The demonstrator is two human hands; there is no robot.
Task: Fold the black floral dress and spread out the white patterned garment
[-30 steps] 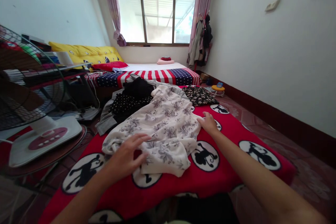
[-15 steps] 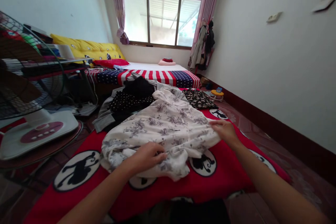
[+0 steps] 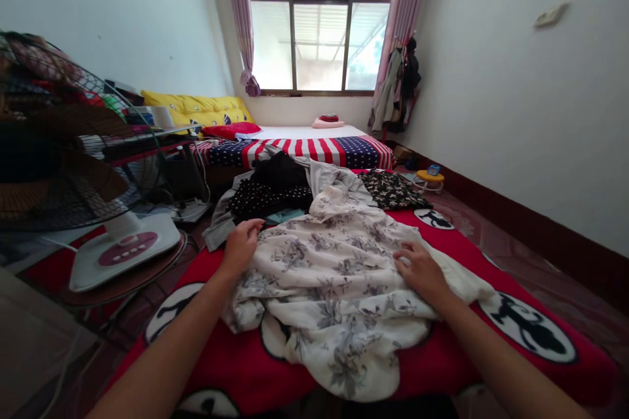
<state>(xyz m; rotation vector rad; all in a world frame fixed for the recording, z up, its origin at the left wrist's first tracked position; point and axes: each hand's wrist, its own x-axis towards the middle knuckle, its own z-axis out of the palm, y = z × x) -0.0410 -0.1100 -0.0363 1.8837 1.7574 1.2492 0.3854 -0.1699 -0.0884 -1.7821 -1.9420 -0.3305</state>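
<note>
A white blouse (image 3: 339, 262) with a grey flower print lies spread and wrinkled over a red blanket (image 3: 442, 366) with round cat pictures. Its upper part points away from me, and a pale sleeve stretches out to the right. At the blouse's upper left edge is my left hand (image 3: 242, 245), fingers closed on the cloth there. My right hand (image 3: 421, 270) rests on the right side of the blouse, fingers slightly bent and apart. Behind the blouse lie a black polka-dot garment (image 3: 265, 193), grey clothing (image 3: 337, 175) and a dark floral garment (image 3: 396, 190).
On the left, a fan (image 3: 125, 249) stands on a round stool beside a cluttered desk. A bed (image 3: 299, 152) with a striped and starred cover is under the window. Clothes (image 3: 396, 88) hang in the right corner, near a small yellow stool (image 3: 430, 177).
The blouse is spread wider and nearer to me, its right sleeve now laid out. My left hand has moved from its lower front to the upper left edge. The view has shifted slightly.
</note>
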